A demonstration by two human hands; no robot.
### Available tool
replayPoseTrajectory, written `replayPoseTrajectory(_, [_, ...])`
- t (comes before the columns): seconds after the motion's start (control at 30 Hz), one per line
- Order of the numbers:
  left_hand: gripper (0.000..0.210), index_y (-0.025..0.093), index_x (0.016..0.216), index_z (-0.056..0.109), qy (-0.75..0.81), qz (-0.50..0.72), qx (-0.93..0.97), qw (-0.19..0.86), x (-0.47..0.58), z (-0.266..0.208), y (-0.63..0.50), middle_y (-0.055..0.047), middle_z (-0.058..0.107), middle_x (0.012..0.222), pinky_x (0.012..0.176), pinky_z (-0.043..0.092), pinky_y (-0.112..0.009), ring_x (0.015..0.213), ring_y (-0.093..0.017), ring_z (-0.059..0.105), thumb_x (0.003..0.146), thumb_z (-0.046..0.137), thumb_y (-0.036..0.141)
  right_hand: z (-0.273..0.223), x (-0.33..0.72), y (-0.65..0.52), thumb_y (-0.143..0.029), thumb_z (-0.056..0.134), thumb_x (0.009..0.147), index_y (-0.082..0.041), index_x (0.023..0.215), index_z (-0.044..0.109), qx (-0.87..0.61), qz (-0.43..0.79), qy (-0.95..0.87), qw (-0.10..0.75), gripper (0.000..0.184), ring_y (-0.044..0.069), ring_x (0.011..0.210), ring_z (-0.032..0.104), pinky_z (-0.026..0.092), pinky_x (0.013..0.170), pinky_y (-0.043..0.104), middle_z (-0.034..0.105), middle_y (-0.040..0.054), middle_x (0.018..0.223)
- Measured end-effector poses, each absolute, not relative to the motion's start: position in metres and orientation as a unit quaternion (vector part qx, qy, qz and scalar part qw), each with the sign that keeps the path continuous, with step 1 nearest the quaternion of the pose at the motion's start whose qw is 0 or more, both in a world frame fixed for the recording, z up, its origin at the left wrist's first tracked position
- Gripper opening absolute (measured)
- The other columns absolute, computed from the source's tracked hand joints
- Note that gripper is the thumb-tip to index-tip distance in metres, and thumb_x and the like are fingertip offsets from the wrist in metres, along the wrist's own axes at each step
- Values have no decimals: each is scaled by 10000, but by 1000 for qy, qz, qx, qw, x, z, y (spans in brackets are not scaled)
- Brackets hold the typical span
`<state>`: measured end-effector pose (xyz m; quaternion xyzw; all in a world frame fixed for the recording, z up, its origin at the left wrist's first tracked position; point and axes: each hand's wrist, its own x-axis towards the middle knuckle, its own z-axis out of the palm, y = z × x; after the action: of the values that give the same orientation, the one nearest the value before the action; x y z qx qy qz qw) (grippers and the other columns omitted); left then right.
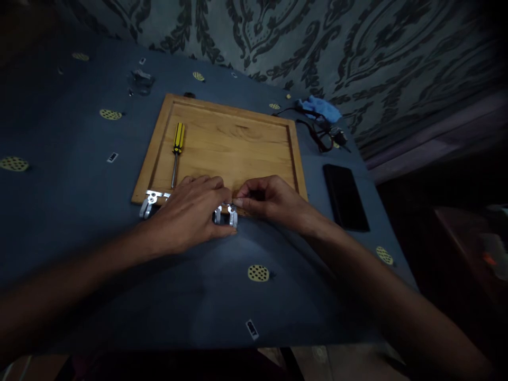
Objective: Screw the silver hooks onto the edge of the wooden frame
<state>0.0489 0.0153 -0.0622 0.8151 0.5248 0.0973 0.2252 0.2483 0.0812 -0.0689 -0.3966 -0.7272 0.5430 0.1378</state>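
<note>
A framed wooden panel (234, 143) lies flat, with a silver metal fitting (151, 200) along its near edge. The fitting shows on both sides of my left hand (190, 211); its middle is hidden beneath that hand. My left fingers press over it from above, the thumb lower down by its right end. At that right end, the thumb and fingertips of my right hand (265, 198) are pinched together over the edge of the panel. Whatever sits in that pinch is too small to make out. A yellow-and-black screwdriver (178, 145) rests on the panel, tip towards the fitting.
Right of the panel lie a black phone (346, 197), eyeglasses (319, 138) and a blue cloth (320, 107). A clear plastic bag (141, 83) is at the back left. The blue tablecloth (71, 174) has pineapple prints. A patterned wall or curtain (257, 32) stands behind.
</note>
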Motion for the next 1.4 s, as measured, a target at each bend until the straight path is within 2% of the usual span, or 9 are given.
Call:
replayPoseTrajectory(0.2, [358,192,1092,686,532,77,808,241,52,-57,16,-52,630,1074,928,414,-422,1045,-278,584,845,779,433,-70,249,75,-499,750,802,-161,786,665,-394,506,-750,163,348,112,607,494,378,560,253,594,-13,659])
replayPoseTrajectory(0.47, [341,183,1098,680,524,91,812,240,50,-57,15,-64,641,1095,929,420,-426,1081,-289,587,856,767,406,-91,250,59,-471,701,892,-185,781,674,-396,405,-776,278,308,143,667,590,451,634,274,669,13,726])
replayPoseTrajectory(0.6, [337,189,1079,679,520,103,816,230,48,-61,14,-61,651,1086,924,430,-425,1073,-286,602,854,769,422,-97,251,57,-497,702,905,-186,762,673,-378,374,-785,316,343,138,643,586,463,639,277,664,12,706])
replayPoseTrajectory(0.8, [367,212,1073,688,519,112,819,219,47,-68,15,-45,660,1071,929,438,-406,1059,-269,621,826,798,460,-96,258,57,-529,656,943,-187,838,711,-360,366,-793,328,362,148,687,625,491,646,275,691,30,755])
replayPoseTrajectory(1.03, [380,206,1061,679,514,114,824,209,45,-71,16,-52,660,1067,906,432,-390,1047,-265,621,829,785,487,-96,261,58,-542,714,903,-206,913,778,-316,366,-814,321,343,157,708,647,491,623,276,704,44,795])
replayPoseTrajectory(1.4, [391,218,1087,688,514,119,825,201,44,-75,17,-54,664,1054,899,432,-384,1023,-261,617,825,777,494,-105,260,56,-332,681,964,-226,931,785,-297,333,-830,335,151,144,726,657,505,664,278,695,25,793])
